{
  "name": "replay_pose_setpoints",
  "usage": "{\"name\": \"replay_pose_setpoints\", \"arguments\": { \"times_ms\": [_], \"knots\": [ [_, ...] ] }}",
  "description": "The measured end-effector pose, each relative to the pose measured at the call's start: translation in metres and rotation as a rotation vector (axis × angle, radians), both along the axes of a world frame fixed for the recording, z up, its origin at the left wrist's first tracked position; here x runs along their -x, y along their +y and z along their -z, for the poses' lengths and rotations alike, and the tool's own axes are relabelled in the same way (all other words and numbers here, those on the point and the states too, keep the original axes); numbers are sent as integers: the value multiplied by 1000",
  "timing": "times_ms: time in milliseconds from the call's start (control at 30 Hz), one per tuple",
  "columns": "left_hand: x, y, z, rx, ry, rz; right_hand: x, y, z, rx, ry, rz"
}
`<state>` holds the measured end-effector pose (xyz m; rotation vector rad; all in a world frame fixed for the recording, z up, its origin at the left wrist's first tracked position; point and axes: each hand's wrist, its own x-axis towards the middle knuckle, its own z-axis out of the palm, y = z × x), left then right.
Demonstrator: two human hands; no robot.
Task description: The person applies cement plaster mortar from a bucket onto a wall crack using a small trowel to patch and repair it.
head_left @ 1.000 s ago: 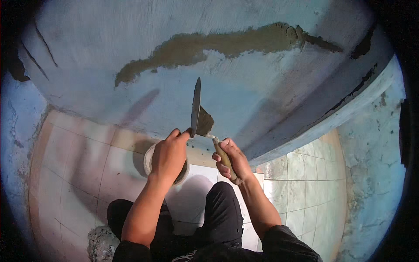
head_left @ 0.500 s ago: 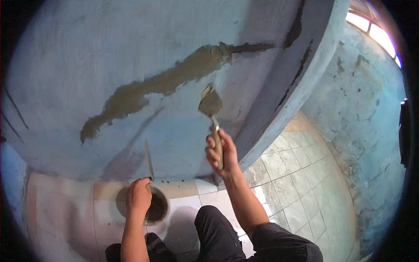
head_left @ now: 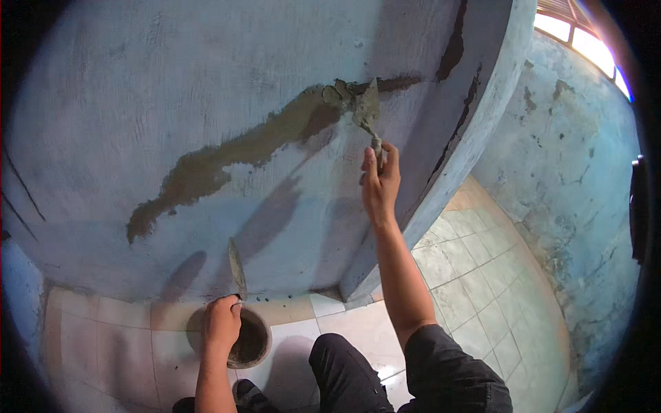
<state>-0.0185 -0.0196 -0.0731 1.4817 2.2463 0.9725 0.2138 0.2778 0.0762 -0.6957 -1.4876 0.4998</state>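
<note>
My right hand (head_left: 380,184) is raised and grips the handle of a small pointed trowel (head_left: 366,110). The trowel's blade presses wet grey mortar against the blue wall, at the right end of a long mortar-filled crack (head_left: 227,162). My left hand (head_left: 220,325) is low, over a round bowl of mortar (head_left: 252,342) on the floor tiles. It holds a narrow flat scraper (head_left: 237,267) that points straight up in front of the wall.
The blue plastered wall (head_left: 172,82) ends in a corner edge (head_left: 475,131) with dark cracks. Pale floor tiles (head_left: 475,275) run to the right along a stained side wall (head_left: 571,206). My knees in dark trousers (head_left: 351,372) are at the bottom.
My right hand has lifted the trowel from near the bowl up to the crack and pressed mortar on. My left hand has stayed low by the bowl with the scraper.
</note>
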Motion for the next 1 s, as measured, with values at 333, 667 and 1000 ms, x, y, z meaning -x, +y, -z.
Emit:
{"name": "replay_pose_setpoints", "arguments": {
  "times_ms": [333,667,1000],
  "knots": [
    [5,4,-3,77,-31,-21,-26,13,-24,-225,-463,396],
    [3,16,11,-11,-26,50,-38,18,-15,-271,-651,452],
    [-11,22,5,-23,-39,65,-49,-11,28,-95,-587,326]
  ]
}}
